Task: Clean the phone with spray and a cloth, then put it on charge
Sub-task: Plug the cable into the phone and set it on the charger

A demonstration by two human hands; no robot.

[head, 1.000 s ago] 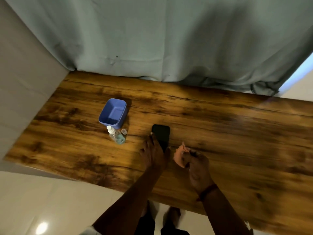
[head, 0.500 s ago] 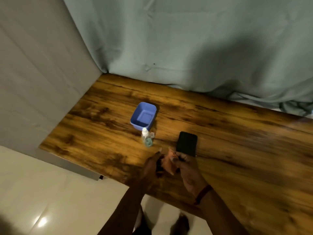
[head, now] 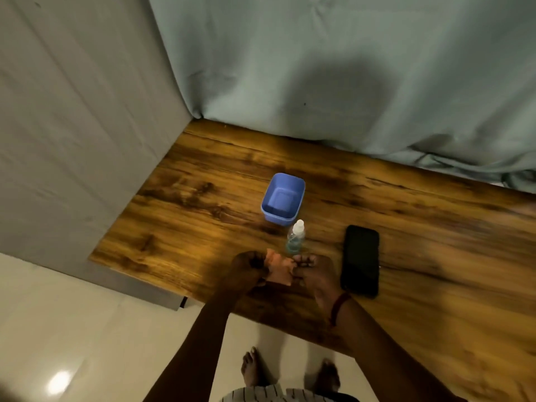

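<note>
Head view, looking down on the near left corner of a wooden worktop (head: 188, 227). Both hands are held close together over the near part of the worktop, with a small orange-pink cloth (head: 279, 269) stretched between them.

Item 1: the left hand (head: 246, 269) has its fingers (head: 256, 261) curled, pinching the left edge of the cloth.

Item 2: the right hand (head: 316, 274) has its fingers (head: 303, 260) curled, pinching the right edge of the cloth. A red band (head: 338, 307) sits on that wrist. Whether the cloth touches the worktop cannot be told.

Item 3: the phone (head: 360, 261) lies flat with its dark face up, its long side running away from the person. It is just to the right of the right hand and apart from both hands.

Item 4: the spray bottle (head: 295, 237) is small and clear, with bluish liquid and a white top. It stands upright just beyond the cloth.

Item 5: an open blue tub (head: 282, 200) stands just behind the bottle.

Surroundings: a grey-green curtain (head: 319, 82) hangs along the far edge. A pale wall (head: 72, 111) stands at the left. A pale glossy floor (head: 72, 329) lies below, with two bare feet (head: 251, 368) on it, and a striped garment (head: 261, 394) shows at the bottom edge
</note>
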